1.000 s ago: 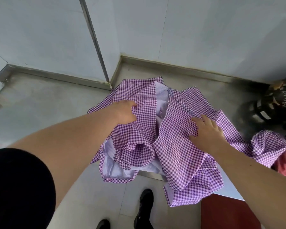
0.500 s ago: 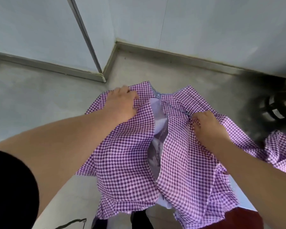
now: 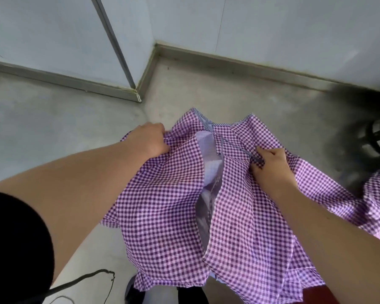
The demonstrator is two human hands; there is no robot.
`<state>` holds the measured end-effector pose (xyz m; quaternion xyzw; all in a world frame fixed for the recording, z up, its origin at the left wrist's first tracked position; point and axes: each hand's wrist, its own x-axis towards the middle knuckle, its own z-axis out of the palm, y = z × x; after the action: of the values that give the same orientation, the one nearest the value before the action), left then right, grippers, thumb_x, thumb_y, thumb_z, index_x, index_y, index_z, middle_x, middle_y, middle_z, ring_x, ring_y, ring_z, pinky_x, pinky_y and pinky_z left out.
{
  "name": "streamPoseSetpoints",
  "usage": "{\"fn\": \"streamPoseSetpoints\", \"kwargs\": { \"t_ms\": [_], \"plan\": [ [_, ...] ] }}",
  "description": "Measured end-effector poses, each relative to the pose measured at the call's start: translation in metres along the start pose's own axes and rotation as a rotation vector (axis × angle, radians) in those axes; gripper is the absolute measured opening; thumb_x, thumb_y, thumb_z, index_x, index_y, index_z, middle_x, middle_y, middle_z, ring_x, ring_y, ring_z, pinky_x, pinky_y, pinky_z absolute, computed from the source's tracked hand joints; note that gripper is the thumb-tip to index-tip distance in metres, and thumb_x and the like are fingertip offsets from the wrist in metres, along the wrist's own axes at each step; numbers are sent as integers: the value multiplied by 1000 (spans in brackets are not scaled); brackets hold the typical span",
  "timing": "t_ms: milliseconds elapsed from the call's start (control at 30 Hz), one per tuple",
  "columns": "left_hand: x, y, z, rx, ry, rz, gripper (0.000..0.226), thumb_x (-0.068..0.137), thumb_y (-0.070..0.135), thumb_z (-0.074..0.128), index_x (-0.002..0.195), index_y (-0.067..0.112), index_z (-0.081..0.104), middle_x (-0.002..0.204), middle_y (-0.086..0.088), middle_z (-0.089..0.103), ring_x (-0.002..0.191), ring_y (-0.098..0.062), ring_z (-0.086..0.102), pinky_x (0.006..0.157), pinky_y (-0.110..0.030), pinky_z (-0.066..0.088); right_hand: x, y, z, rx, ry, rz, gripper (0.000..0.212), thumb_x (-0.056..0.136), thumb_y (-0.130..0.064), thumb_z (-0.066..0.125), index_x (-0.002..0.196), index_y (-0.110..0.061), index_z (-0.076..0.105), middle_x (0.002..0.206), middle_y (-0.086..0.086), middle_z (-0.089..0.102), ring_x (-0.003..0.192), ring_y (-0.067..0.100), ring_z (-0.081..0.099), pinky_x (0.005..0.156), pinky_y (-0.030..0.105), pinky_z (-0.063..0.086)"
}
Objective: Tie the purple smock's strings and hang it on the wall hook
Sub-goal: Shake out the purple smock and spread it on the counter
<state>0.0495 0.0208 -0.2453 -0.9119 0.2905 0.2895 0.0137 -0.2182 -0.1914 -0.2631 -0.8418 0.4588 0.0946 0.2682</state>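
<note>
The purple checked smock (image 3: 167,211) hangs in the air in front of me, its back opening facing up and showing a pale lilac lining (image 3: 208,172). My left hand (image 3: 149,141) grips the left shoulder edge of the cloth in a closed fist. My right hand (image 3: 270,165) is closed on the right panel near the neckline, where a thin string (image 3: 237,148) runs under its fingers. The neck edges (image 3: 201,116) stand up between both hands. No wall hook is in view.
A grey floor (image 3: 64,128) meets pale walls with a grey skirting board (image 3: 228,60) in a corner ahead. A dark blurred object (image 3: 375,139) sits at the right edge. A black cable (image 3: 81,281) lies near my feet.
The smock went from a crumpled heap to being lifted and spread out. Both hands shifted to its upper edges, and the right hand closed on the string area.
</note>
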Motion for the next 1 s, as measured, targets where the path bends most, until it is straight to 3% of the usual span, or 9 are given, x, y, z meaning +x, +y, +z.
{"fn": "streamPoseSetpoints", "kwargs": {
  "t_ms": [133, 200, 300, 400, 533, 700, 800, 933, 1000],
  "plan": [
    [-17, 5, 0, 311, 21, 97, 49, 88, 65, 56, 121, 33, 72, 128, -6, 54, 123, -32, 48, 103, -49, 39, -16, -1, 2, -62, 55, -47, 33, 102, -30, 58, 133, -25, 71, 137, 3, 53, 108, 25, 63, 89, 35, 52],
    [-24, 5, 4, 217, -32, 136, 47, 94, 66, 49, 113, 29, 70, 122, -5, 62, 114, -29, 56, 98, -46, 43, -21, -4, 1, -85, 59, -53, 27, 100, -29, 59, 122, -26, 75, 129, 3, 62, 101, 27, 64, 84, 34, 52],
    [-34, 3, 5, -97, -166, 184, 39, 104, 55, 45, 97, 20, 63, 106, -7, 69, 85, -18, 61, 78, -35, 46, -29, -11, -2, -73, 61, -81, 23, 95, -30, 59, 106, -28, 79, 104, 1, 70, 82, 21, 63, 76, 31, 52],
    [-46, -3, 3, -192, -142, 223, 33, 106, 48, 46, 106, 18, 60, 110, -4, 64, 91, -19, 57, 80, -32, 41, -42, -23, -8, -2, 29, -60, 22, 99, -32, 57, 100, -30, 78, 85, -5, 71, 70, 14, 63, 66, 31, 51],
    [-66, -17, -7, -352, -152, 158, 40, 105, 44, 49, 131, 15, 58, 120, -2, 61, 102, -19, 58, 83, -32, 43, -72, -43, -14, 108, 45, -47, 21, 102, -33, 53, 97, -31, 73, 86, 2, 72, 76, 25, 65, 74, 38, 54],
    [-110, -42, -30, -636, -249, 129, 39, 95, 39, 58, 124, 13, 67, 115, -8, 73, 105, -27, 71, 99, -46, 55, -132, -73, -29, 142, 113, -91, 17, 107, -26, 47, 102, -19, 62, 87, 7, 60, 83, 31, 53, 74, 36, 38],
    [-142, -59, -46, -692, -302, 134, 46, 83, 47, 66, 120, 21, 72, 113, -5, 78, 101, -29, 75, 98, -50, 57, -174, -88, -36, 117, 133, -131, 19, 108, -25, 47, 102, -13, 61, 89, 9, 58, 80, 30, 50, 71, 36, 33],
    [-198, -76, -72, -672, -274, 220, 48, 87, 50, 70, 129, 27, 66, 116, -1, 76, 102, -26, 74, 99, -48, 56, -247, -111, -48, 84, 140, -217, 18, 103, -33, 60, 86, -28, 60, 83, -1, 66, 70, 14, 58, 62, 34, 42],
    [-228, -83, -87, -616, -227, 316, 47, 93, 50, 66, 133, 26, 62, 120, 3, 72, 107, -23, 70, 101, -45, 54, -280, -123, -51, 65, 100, -228, 16, 98, -35, 68, 85, -27, 66, 85, -2, 71, 76, 18, 65, 68, 32, 49]
  ]
}}
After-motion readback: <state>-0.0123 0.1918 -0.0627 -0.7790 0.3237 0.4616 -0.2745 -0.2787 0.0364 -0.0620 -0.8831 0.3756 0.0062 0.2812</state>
